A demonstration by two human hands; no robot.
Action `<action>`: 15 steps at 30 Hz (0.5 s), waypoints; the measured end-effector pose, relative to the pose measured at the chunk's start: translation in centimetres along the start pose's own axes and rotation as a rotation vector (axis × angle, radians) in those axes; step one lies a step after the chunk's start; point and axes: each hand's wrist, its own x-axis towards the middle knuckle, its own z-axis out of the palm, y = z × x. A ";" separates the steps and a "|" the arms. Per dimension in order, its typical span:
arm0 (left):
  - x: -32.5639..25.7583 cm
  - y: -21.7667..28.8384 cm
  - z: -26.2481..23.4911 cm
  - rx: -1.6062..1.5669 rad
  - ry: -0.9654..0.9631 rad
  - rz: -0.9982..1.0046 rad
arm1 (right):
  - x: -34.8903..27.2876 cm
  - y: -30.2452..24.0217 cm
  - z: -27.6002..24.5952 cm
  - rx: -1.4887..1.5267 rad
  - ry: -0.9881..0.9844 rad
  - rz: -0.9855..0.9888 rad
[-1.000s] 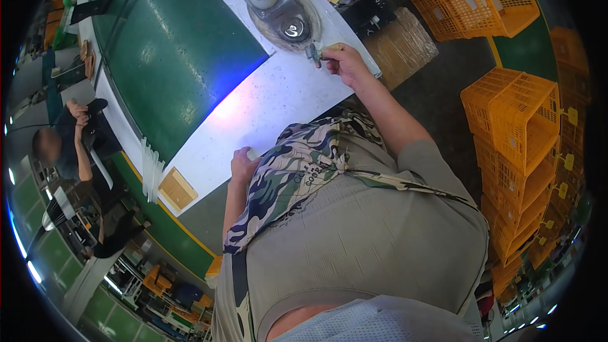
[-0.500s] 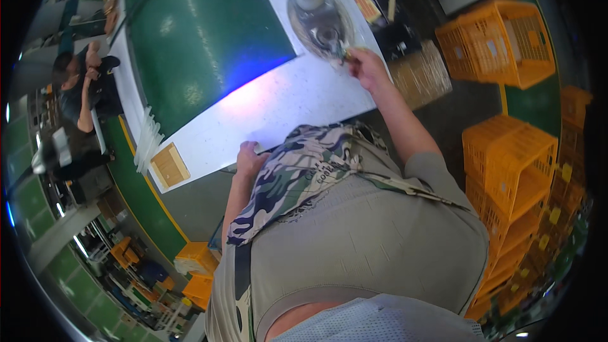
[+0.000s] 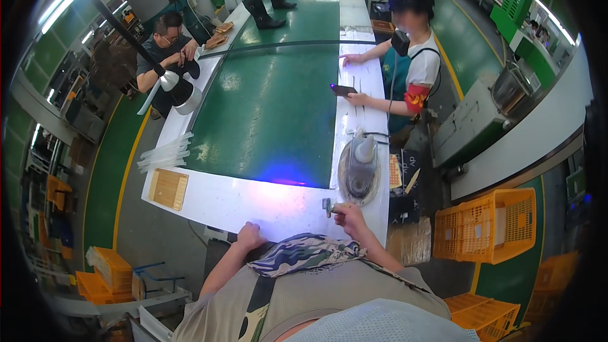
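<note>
My right hand (image 3: 350, 217) is closed around the short handle of a small brush-like tool (image 3: 327, 205). Its squarish grey head points left over the white tabletop (image 3: 253, 196); I cannot make out its exact kind. Just beyond this hand, a grey squeeze bottle (image 3: 361, 174) with a pale top stands in a round, stained dish (image 3: 344, 185). At the table's near edge rests my left hand (image 3: 251, 237), with fingers curled. Whatever it may hold is hidden.
A green belt (image 3: 272, 114) carries black boots (image 3: 261, 14) at its far end. White strips (image 3: 166, 153) and a wooden board (image 3: 168, 189) lie left. A lamp (image 3: 180, 94) overhangs there. Two people sit or stand alongside, one holding a phone (image 3: 342, 90). Orange crates (image 3: 484, 225) stand right.
The view has tilted up, bringing the boots and a second person into sight. My right hand has drawn back from the dish with the tool. My left hand stays by the near edge.
</note>
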 end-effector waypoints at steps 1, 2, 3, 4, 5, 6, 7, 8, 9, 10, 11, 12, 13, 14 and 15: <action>0.1 0.1 0.3 -0.006 0.011 -0.015 | -0.2 -0.2 0.4 -0.007 0.012 0.012; -0.4 0.2 0.4 -0.010 0.021 -0.038 | -0.4 -0.2 0.6 -0.022 0.016 0.023; -0.6 0.2 0.4 -0.016 0.021 -0.039 | -0.3 -0.4 0.6 -0.027 0.028 0.022; -0.6 0.3 0.3 -0.021 0.020 -0.035 | -0.2 -0.6 0.5 -0.030 0.042 0.019; -0.9 0.3 -0.1 -0.026 0.021 -0.035 | -0.1 -0.6 0.5 -0.033 0.053 0.016; -0.9 0.3 -0.6 -0.020 -0.005 -0.046 | 0.2 -0.8 0.4 -0.039 0.052 0.005; -0.7 0.4 -1.1 -0.013 -0.031 -0.055 | 0.6 -1.0 0.3 -0.043 0.053 -0.007; -0.6 0.2 -1.5 -0.004 -0.057 -0.069 | 0.7 -1.2 0.7 -0.047 0.051 -0.016; -0.4 0.0 -1.7 -0.017 -0.070 -0.053 | 0.8 -1.2 1.1 -0.044 0.060 -0.026; -0.2 -0.1 -1.9 -0.029 -0.083 -0.037 | 0.8 -1.2 1.5 -0.040 0.071 -0.037; 0.0 -0.1 -2.0 -0.041 -0.097 -0.019 | 0.7 -1.1 1.8 -0.035 0.084 -0.047; 0.3 0.1 -2.1 -0.035 -0.045 0.013 | 0.9 -0.9 2.1 -0.021 0.073 -0.046; 0.8 0.2 -2.3 -0.057 -0.057 0.042 | 1.2 -0.7 2.5 -0.007 0.061 -0.044; 1.6 0.1 -1.9 -0.085 -0.075 0.073 | 1.3 -0.4 2.8 0.003 0.056 -0.039; 2.2 -0.3 -1.3 -0.113 -0.097 0.102 | 1.1 -0.2 3.5 0.011 0.058 -0.042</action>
